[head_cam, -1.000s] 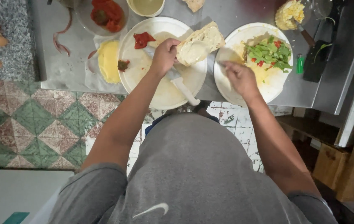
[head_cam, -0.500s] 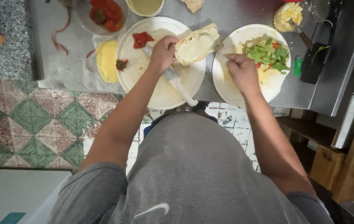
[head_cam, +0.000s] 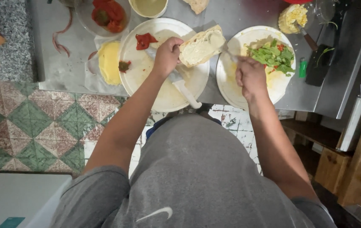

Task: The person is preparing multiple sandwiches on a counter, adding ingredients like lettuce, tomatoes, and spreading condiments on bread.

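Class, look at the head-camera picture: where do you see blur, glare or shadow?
Head view: the right hand and its utensil are smeared by motion; the left hand on the bread is sharper; the steel counter shows soft sheen; the wood at right lies in shadow.

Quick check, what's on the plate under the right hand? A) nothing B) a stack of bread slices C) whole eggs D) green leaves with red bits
D: the right hand hovers over a white plate that holds green leaves with red bits; the left hand steadies the bread on the other plate.
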